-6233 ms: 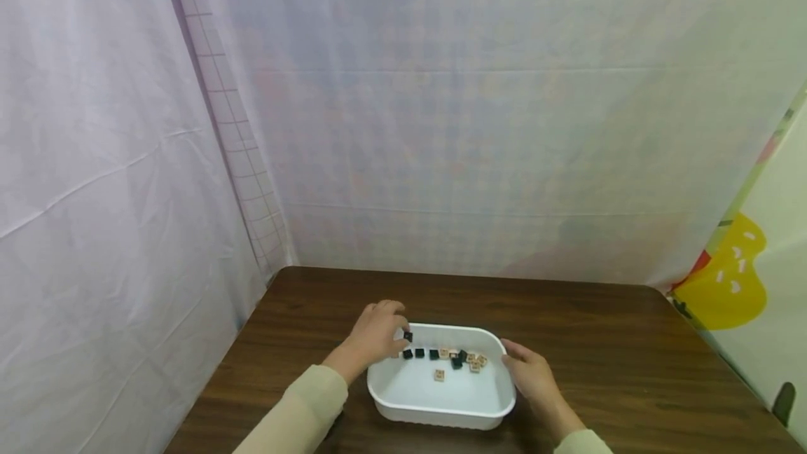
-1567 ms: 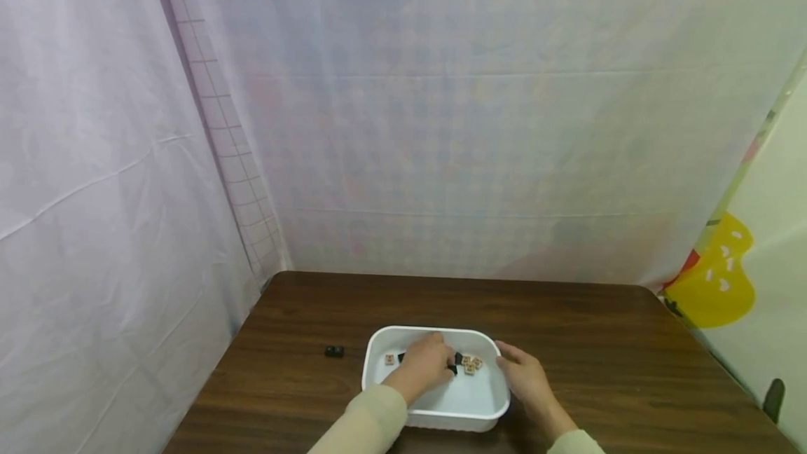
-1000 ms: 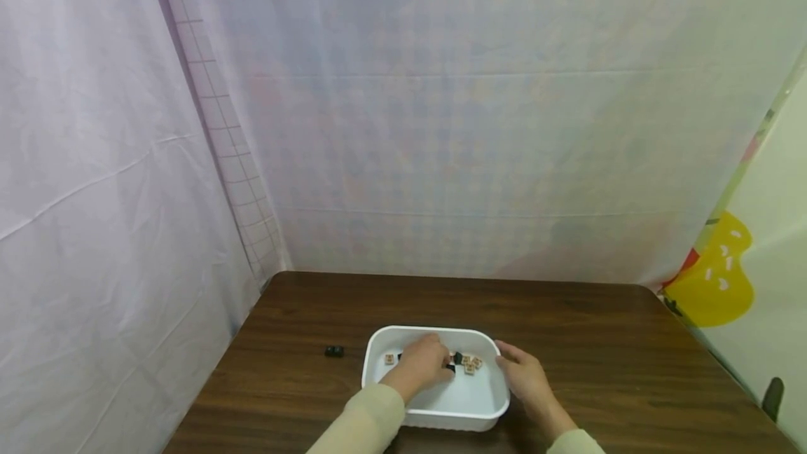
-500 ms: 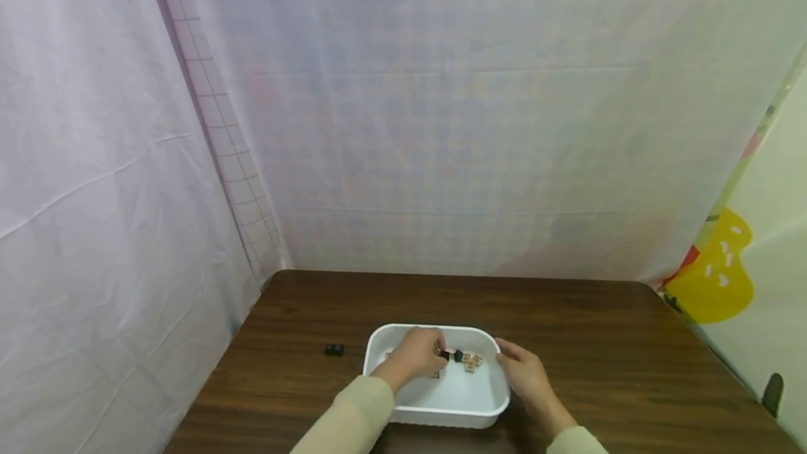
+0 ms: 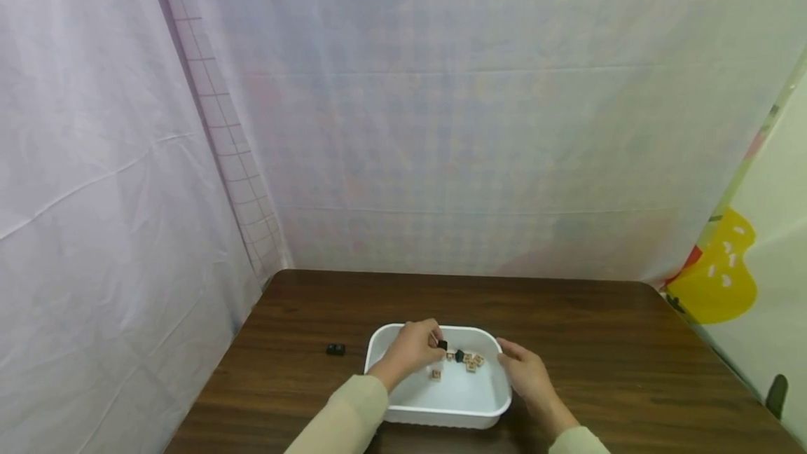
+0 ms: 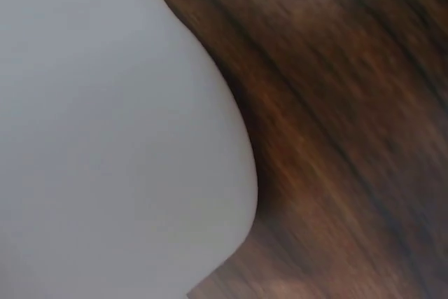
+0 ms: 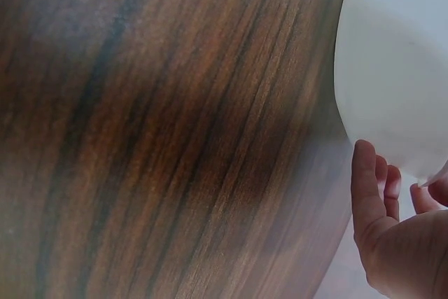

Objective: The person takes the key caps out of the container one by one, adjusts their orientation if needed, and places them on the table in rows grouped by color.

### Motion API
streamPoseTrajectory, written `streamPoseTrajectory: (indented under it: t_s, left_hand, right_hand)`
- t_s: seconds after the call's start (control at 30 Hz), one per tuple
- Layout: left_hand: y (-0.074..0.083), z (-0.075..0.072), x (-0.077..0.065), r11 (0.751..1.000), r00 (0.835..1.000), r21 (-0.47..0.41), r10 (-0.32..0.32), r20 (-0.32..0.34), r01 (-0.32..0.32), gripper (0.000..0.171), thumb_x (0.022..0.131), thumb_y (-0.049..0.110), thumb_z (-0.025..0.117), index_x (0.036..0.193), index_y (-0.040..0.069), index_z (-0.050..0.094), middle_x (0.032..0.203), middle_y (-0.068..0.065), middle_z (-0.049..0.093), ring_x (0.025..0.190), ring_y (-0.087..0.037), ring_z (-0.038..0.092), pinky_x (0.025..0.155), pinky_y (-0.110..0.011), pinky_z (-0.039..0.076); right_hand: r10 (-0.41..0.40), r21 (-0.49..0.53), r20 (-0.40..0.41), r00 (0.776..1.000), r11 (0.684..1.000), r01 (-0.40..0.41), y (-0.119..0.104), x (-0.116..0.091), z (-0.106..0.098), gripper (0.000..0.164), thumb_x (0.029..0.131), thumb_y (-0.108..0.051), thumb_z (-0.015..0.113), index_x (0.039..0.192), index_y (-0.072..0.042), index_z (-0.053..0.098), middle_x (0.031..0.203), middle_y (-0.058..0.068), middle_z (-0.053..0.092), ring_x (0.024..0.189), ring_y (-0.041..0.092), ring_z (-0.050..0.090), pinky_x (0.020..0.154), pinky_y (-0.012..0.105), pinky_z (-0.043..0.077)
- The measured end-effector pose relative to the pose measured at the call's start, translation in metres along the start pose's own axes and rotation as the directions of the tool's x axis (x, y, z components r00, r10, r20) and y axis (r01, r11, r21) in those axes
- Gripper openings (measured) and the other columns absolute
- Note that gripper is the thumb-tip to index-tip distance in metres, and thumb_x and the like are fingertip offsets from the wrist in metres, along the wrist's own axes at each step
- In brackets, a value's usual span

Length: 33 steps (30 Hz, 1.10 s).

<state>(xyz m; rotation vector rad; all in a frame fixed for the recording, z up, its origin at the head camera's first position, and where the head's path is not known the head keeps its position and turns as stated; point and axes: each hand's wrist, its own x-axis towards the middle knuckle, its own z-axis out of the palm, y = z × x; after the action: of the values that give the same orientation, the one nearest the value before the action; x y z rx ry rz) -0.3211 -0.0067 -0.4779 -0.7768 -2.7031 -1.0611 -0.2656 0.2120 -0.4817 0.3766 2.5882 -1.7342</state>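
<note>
A white plastic tub (image 5: 441, 406) stands on the dark wooden table (image 5: 567, 342) in the head view. Several small tan and black cubes (image 5: 469, 361) lie at its far end. My left hand (image 5: 416, 345) hovers over the tub's far left part and pinches a small black cube (image 5: 443, 345) at its fingertips. My right hand (image 5: 526, 373) rests against the tub's right wall, with fingers curved along it (image 7: 381, 201). The left wrist view is blurred and shows only the tub's white wall (image 6: 119, 145) and wood.
Another small black cube (image 5: 335, 349) lies on the table left of the tub. Pale fabric sheets hang close behind and to the left. A sheet with a yellow shape (image 5: 712, 286) hangs at the right edge.
My left hand has lifted up and back from among the cubes with a black cube pinched in its fingertips. The right hand stays at the tub's wall.
</note>
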Motion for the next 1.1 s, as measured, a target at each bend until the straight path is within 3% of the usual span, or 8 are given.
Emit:
streamPoseTrajectory:
  t_s: [0.23,0.43,0.53,0.77,0.87,0.97,1.1]
  left_hand:
    - [-0.003,0.0,-0.001,0.997,0.999,-0.072,-0.036,-0.026,0.035,0.022,0.074,0.007,0.083,0.087,0.008,0.065,0.07,0.005,0.062,0.065,-0.003,0.055,0.062,-0.021,0.047]
    - [-0.005,-0.001,-0.003,0.992,0.998,-0.122,-0.047,-0.036,0.042,0.022,0.072,0.0,0.082,0.086,0.005,0.066,0.07,0.003,0.064,0.063,-0.004,0.055,0.06,-0.021,0.047]
    - [-0.005,-0.001,-0.003,0.985,0.997,-0.161,-0.065,-0.029,0.059,0.022,0.073,-0.002,0.082,0.087,0.005,0.067,0.07,0.002,0.064,0.063,-0.004,0.056,0.059,-0.022,0.047]
    - [-0.005,-0.002,-0.003,0.948,0.984,-0.266,-0.177,0.007,0.173,0.016,0.088,0.024,0.077,0.09,0.011,0.067,0.074,0.005,0.063,0.063,-0.014,0.062,0.056,-0.026,0.047]
    - [-0.001,-0.004,-0.003,0.94,0.983,-0.294,-0.186,-0.012,0.174,0.015,0.089,0.021,0.075,0.089,0.009,0.066,0.073,0.003,0.063,0.061,-0.016,0.063,0.054,-0.026,0.048]
    - [0.001,-0.007,-0.004,0.944,0.984,-0.286,-0.178,-0.015,0.166,0.017,0.087,0.016,0.077,0.098,0.004,0.07,0.078,0.0,0.066,0.064,-0.01,0.062,0.058,-0.026,0.049]
    - [0.001,-0.021,-0.005,0.954,0.986,-0.249,-0.164,0.022,0.164,0.028,0.088,0.017,0.075,0.112,0.003,0.072,0.091,0.0,0.069,0.082,-0.013,0.063,0.069,-0.031,0.052]
  right_hand:
    - [0.022,-0.006,0.004,1.0,1.0,-0.022,0.0,0.001,0.0,0.044,0.1,-0.01,0.046,0.141,0.006,0.048,0.143,0.034,0.042,0.127,0.05,0.046,0.096,0.055,0.046]
    - [-0.037,-0.003,-0.019,0.999,0.999,0.036,0.002,0.002,0.001,0.043,0.098,-0.007,0.048,0.138,0.009,0.05,0.137,0.035,0.048,0.118,0.047,0.055,0.09,0.049,0.051]
    - [-0.022,0.001,-0.019,1.0,1.0,0.022,0.003,0.002,0.001,0.043,0.098,-0.007,0.048,0.139,0.008,0.05,0.138,0.035,0.047,0.118,0.046,0.055,0.089,0.047,0.052]
    - [-0.008,0.008,-0.016,1.0,1.0,0.008,0.004,0.002,0.001,0.043,0.099,-0.007,0.047,0.139,0.008,0.049,0.138,0.035,0.047,0.117,0.046,0.056,0.087,0.046,0.053]
    - [-0.016,0.011,-0.02,1.0,1.0,0.016,0.003,0.002,0.001,0.043,0.098,-0.007,0.048,0.138,0.008,0.05,0.137,0.035,0.047,0.116,0.046,0.057,0.086,0.045,0.054]
    - [-0.024,0.012,-0.023,0.999,1.0,0.024,0.003,0.002,0.001,0.043,0.098,-0.007,0.048,0.138,0.008,0.05,0.136,0.035,0.049,0.115,0.045,0.058,0.085,0.044,0.054]
    - [-0.033,0.004,-0.026,0.999,0.999,0.033,0.002,0.002,0.001,0.042,0.098,-0.007,0.049,0.137,0.008,0.051,0.135,0.035,0.05,0.114,0.045,0.058,0.085,0.044,0.054]
